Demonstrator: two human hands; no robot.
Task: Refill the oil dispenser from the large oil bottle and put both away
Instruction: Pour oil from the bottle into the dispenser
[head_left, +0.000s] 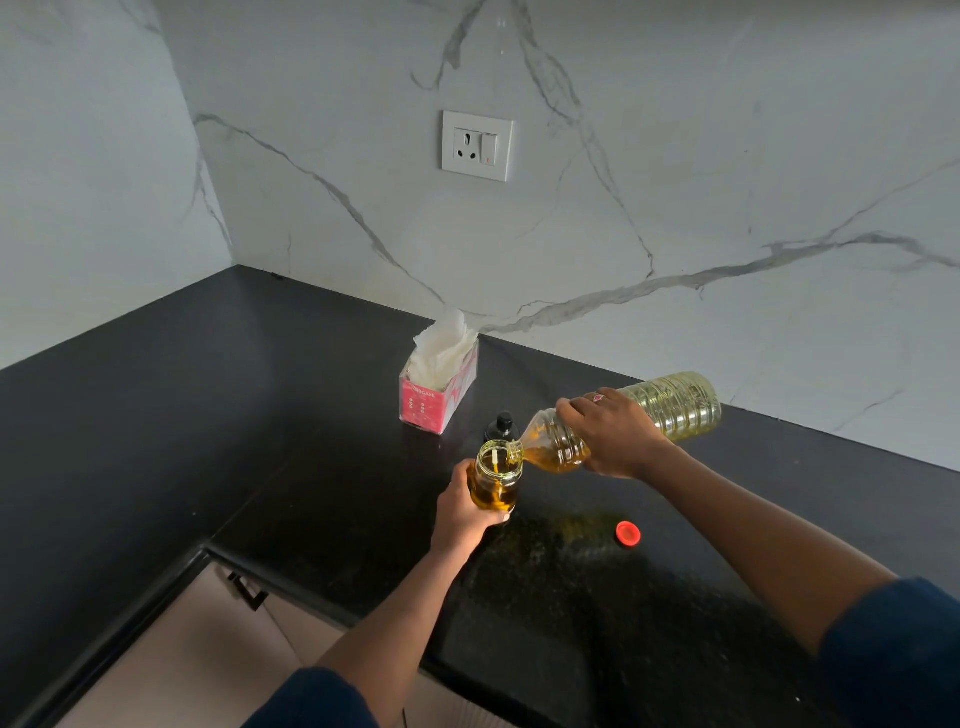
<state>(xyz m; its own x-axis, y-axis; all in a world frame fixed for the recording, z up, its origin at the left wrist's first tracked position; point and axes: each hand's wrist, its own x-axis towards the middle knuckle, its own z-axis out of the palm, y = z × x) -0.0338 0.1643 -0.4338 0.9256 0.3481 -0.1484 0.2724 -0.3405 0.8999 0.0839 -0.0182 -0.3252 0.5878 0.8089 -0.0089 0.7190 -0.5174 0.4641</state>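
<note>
Pouring over the black counter (156, 415), the right hand (618, 436) wraps its fingers around the large oil bottle (670, 405), tipped nearly flat with its mouth over the rim of the oil dispenser (496, 475). The left hand (462, 512) curls its fingers around the dispenser's glass body, which stands on the counter. One black dispenser top (502, 426) sits just behind the dispenser, and one pink tissue box (439, 387) stands farther back. One red cap (628, 533) lies near the right forearm. One wall socket (477, 145) is mounted on the marble above.
</note>
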